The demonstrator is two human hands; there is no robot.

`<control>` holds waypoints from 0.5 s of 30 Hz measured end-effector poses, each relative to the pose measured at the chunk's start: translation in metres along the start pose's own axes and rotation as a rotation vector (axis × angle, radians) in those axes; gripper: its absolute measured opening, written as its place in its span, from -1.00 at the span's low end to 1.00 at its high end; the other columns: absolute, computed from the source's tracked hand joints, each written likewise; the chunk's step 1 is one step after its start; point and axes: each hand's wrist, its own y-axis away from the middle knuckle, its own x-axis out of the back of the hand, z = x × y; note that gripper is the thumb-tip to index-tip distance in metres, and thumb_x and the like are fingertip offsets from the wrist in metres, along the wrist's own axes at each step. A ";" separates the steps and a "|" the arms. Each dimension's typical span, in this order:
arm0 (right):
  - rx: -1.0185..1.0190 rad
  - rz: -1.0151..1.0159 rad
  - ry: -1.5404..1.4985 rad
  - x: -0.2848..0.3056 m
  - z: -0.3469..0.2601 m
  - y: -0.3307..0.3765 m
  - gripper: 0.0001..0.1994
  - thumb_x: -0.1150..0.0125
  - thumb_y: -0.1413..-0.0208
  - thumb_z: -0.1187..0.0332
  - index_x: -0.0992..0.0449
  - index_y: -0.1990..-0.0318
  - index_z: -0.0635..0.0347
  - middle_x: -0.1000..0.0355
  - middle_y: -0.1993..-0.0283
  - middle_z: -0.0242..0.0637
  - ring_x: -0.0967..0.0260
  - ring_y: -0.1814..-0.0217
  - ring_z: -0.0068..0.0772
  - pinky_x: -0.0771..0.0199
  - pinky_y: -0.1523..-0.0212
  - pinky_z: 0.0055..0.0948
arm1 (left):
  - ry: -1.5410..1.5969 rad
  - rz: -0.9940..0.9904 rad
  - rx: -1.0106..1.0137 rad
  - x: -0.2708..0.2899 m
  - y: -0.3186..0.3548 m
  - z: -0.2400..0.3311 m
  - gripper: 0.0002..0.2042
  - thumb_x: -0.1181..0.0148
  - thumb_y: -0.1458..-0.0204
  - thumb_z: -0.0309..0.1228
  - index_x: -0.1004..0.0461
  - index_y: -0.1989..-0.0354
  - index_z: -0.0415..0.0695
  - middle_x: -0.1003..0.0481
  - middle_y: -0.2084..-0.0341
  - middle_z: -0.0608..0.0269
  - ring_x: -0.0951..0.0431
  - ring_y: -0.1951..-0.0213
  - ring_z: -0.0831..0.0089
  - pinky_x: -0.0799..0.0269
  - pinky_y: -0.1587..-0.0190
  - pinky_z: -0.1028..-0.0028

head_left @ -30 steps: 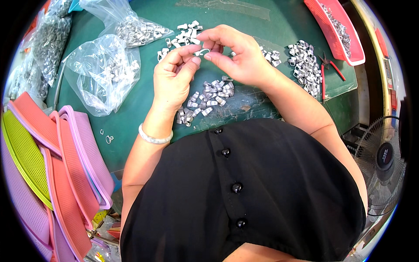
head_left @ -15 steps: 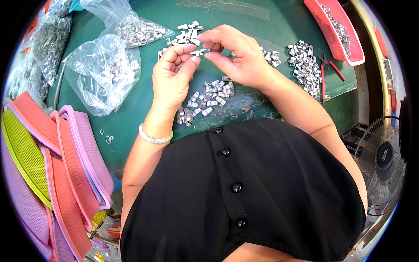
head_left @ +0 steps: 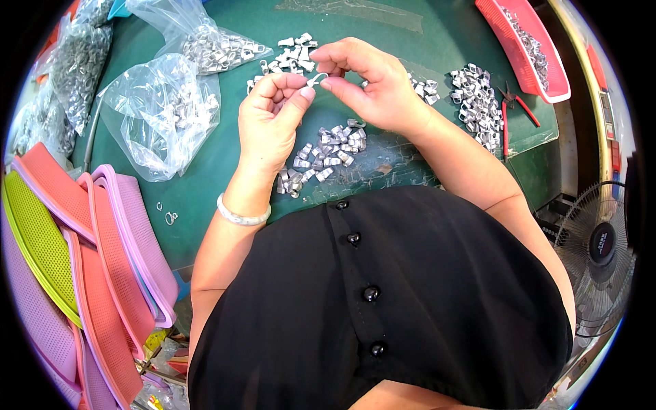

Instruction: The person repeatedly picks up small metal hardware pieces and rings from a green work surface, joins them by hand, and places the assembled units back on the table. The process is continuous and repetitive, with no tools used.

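Note:
My left hand pinches a small silvery metal hook between thumb and forefinger. The thin curved end of the hook reaches to the fingertips of my right hand, whose thumb and fingers close about it; part of it is hidden there. Below the hands lies a pile of small grey metal clasps. Beyond my left fingers is another group of metal pieces, and some more metal pieces show beside my right wrist.
Clear plastic bags of metal parts lie at the left on the green table. Stacked plastic baskets stand at the lower left. To the right are a larger clasp pile, red-handled pliers, a pink basket and a fan.
The hook has turned slightly between my fingertips, and its curved end shows more clearly. My right hand has shifted very little; the piles stay as they were.

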 end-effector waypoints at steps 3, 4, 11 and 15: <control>0.021 0.039 0.001 -0.002 0.002 -0.001 -0.70 -0.20 0.12 0.62 -0.44 0.15 0.23 -0.41 0.32 -0.30 -0.39 0.33 -0.49 -0.43 0.30 -0.54 | 0.007 0.001 -0.010 -0.001 0.000 0.001 -0.87 -0.17 0.04 -0.61 -0.44 0.30 -0.20 -0.40 0.52 0.48 -0.32 0.52 0.79 -0.19 0.51 0.78; 0.033 0.059 0.003 -0.003 0.003 -0.001 -0.69 -0.21 0.14 0.62 -0.45 0.17 0.21 -0.41 0.34 -0.30 -0.40 0.36 -0.47 -0.44 0.34 -0.54 | 0.010 0.002 -0.011 -0.002 0.000 0.001 -0.87 -0.17 0.04 -0.61 -0.44 0.30 -0.20 -0.40 0.52 0.48 -0.32 0.51 0.79 -0.19 0.51 0.78; 0.023 0.054 0.006 -0.003 0.003 -0.001 -0.71 -0.21 0.13 0.61 -0.45 0.18 0.22 -0.43 0.30 -0.28 -0.43 0.34 -0.46 -0.46 0.30 -0.53 | 0.039 -0.011 -0.005 0.000 0.000 0.000 -0.86 -0.19 0.05 -0.61 -0.43 0.30 -0.20 -0.40 0.52 0.46 -0.34 0.50 0.77 -0.22 0.47 0.78; 0.037 0.048 0.038 -0.002 0.003 -0.001 -0.72 -0.20 0.13 0.62 -0.45 0.19 0.22 -0.44 0.29 -0.28 -0.44 0.33 -0.44 -0.47 0.30 -0.52 | 0.034 -0.014 0.002 0.000 0.000 0.000 -0.86 -0.20 0.06 -0.61 -0.43 0.31 -0.20 -0.40 0.52 0.46 -0.35 0.49 0.77 -0.25 0.45 0.78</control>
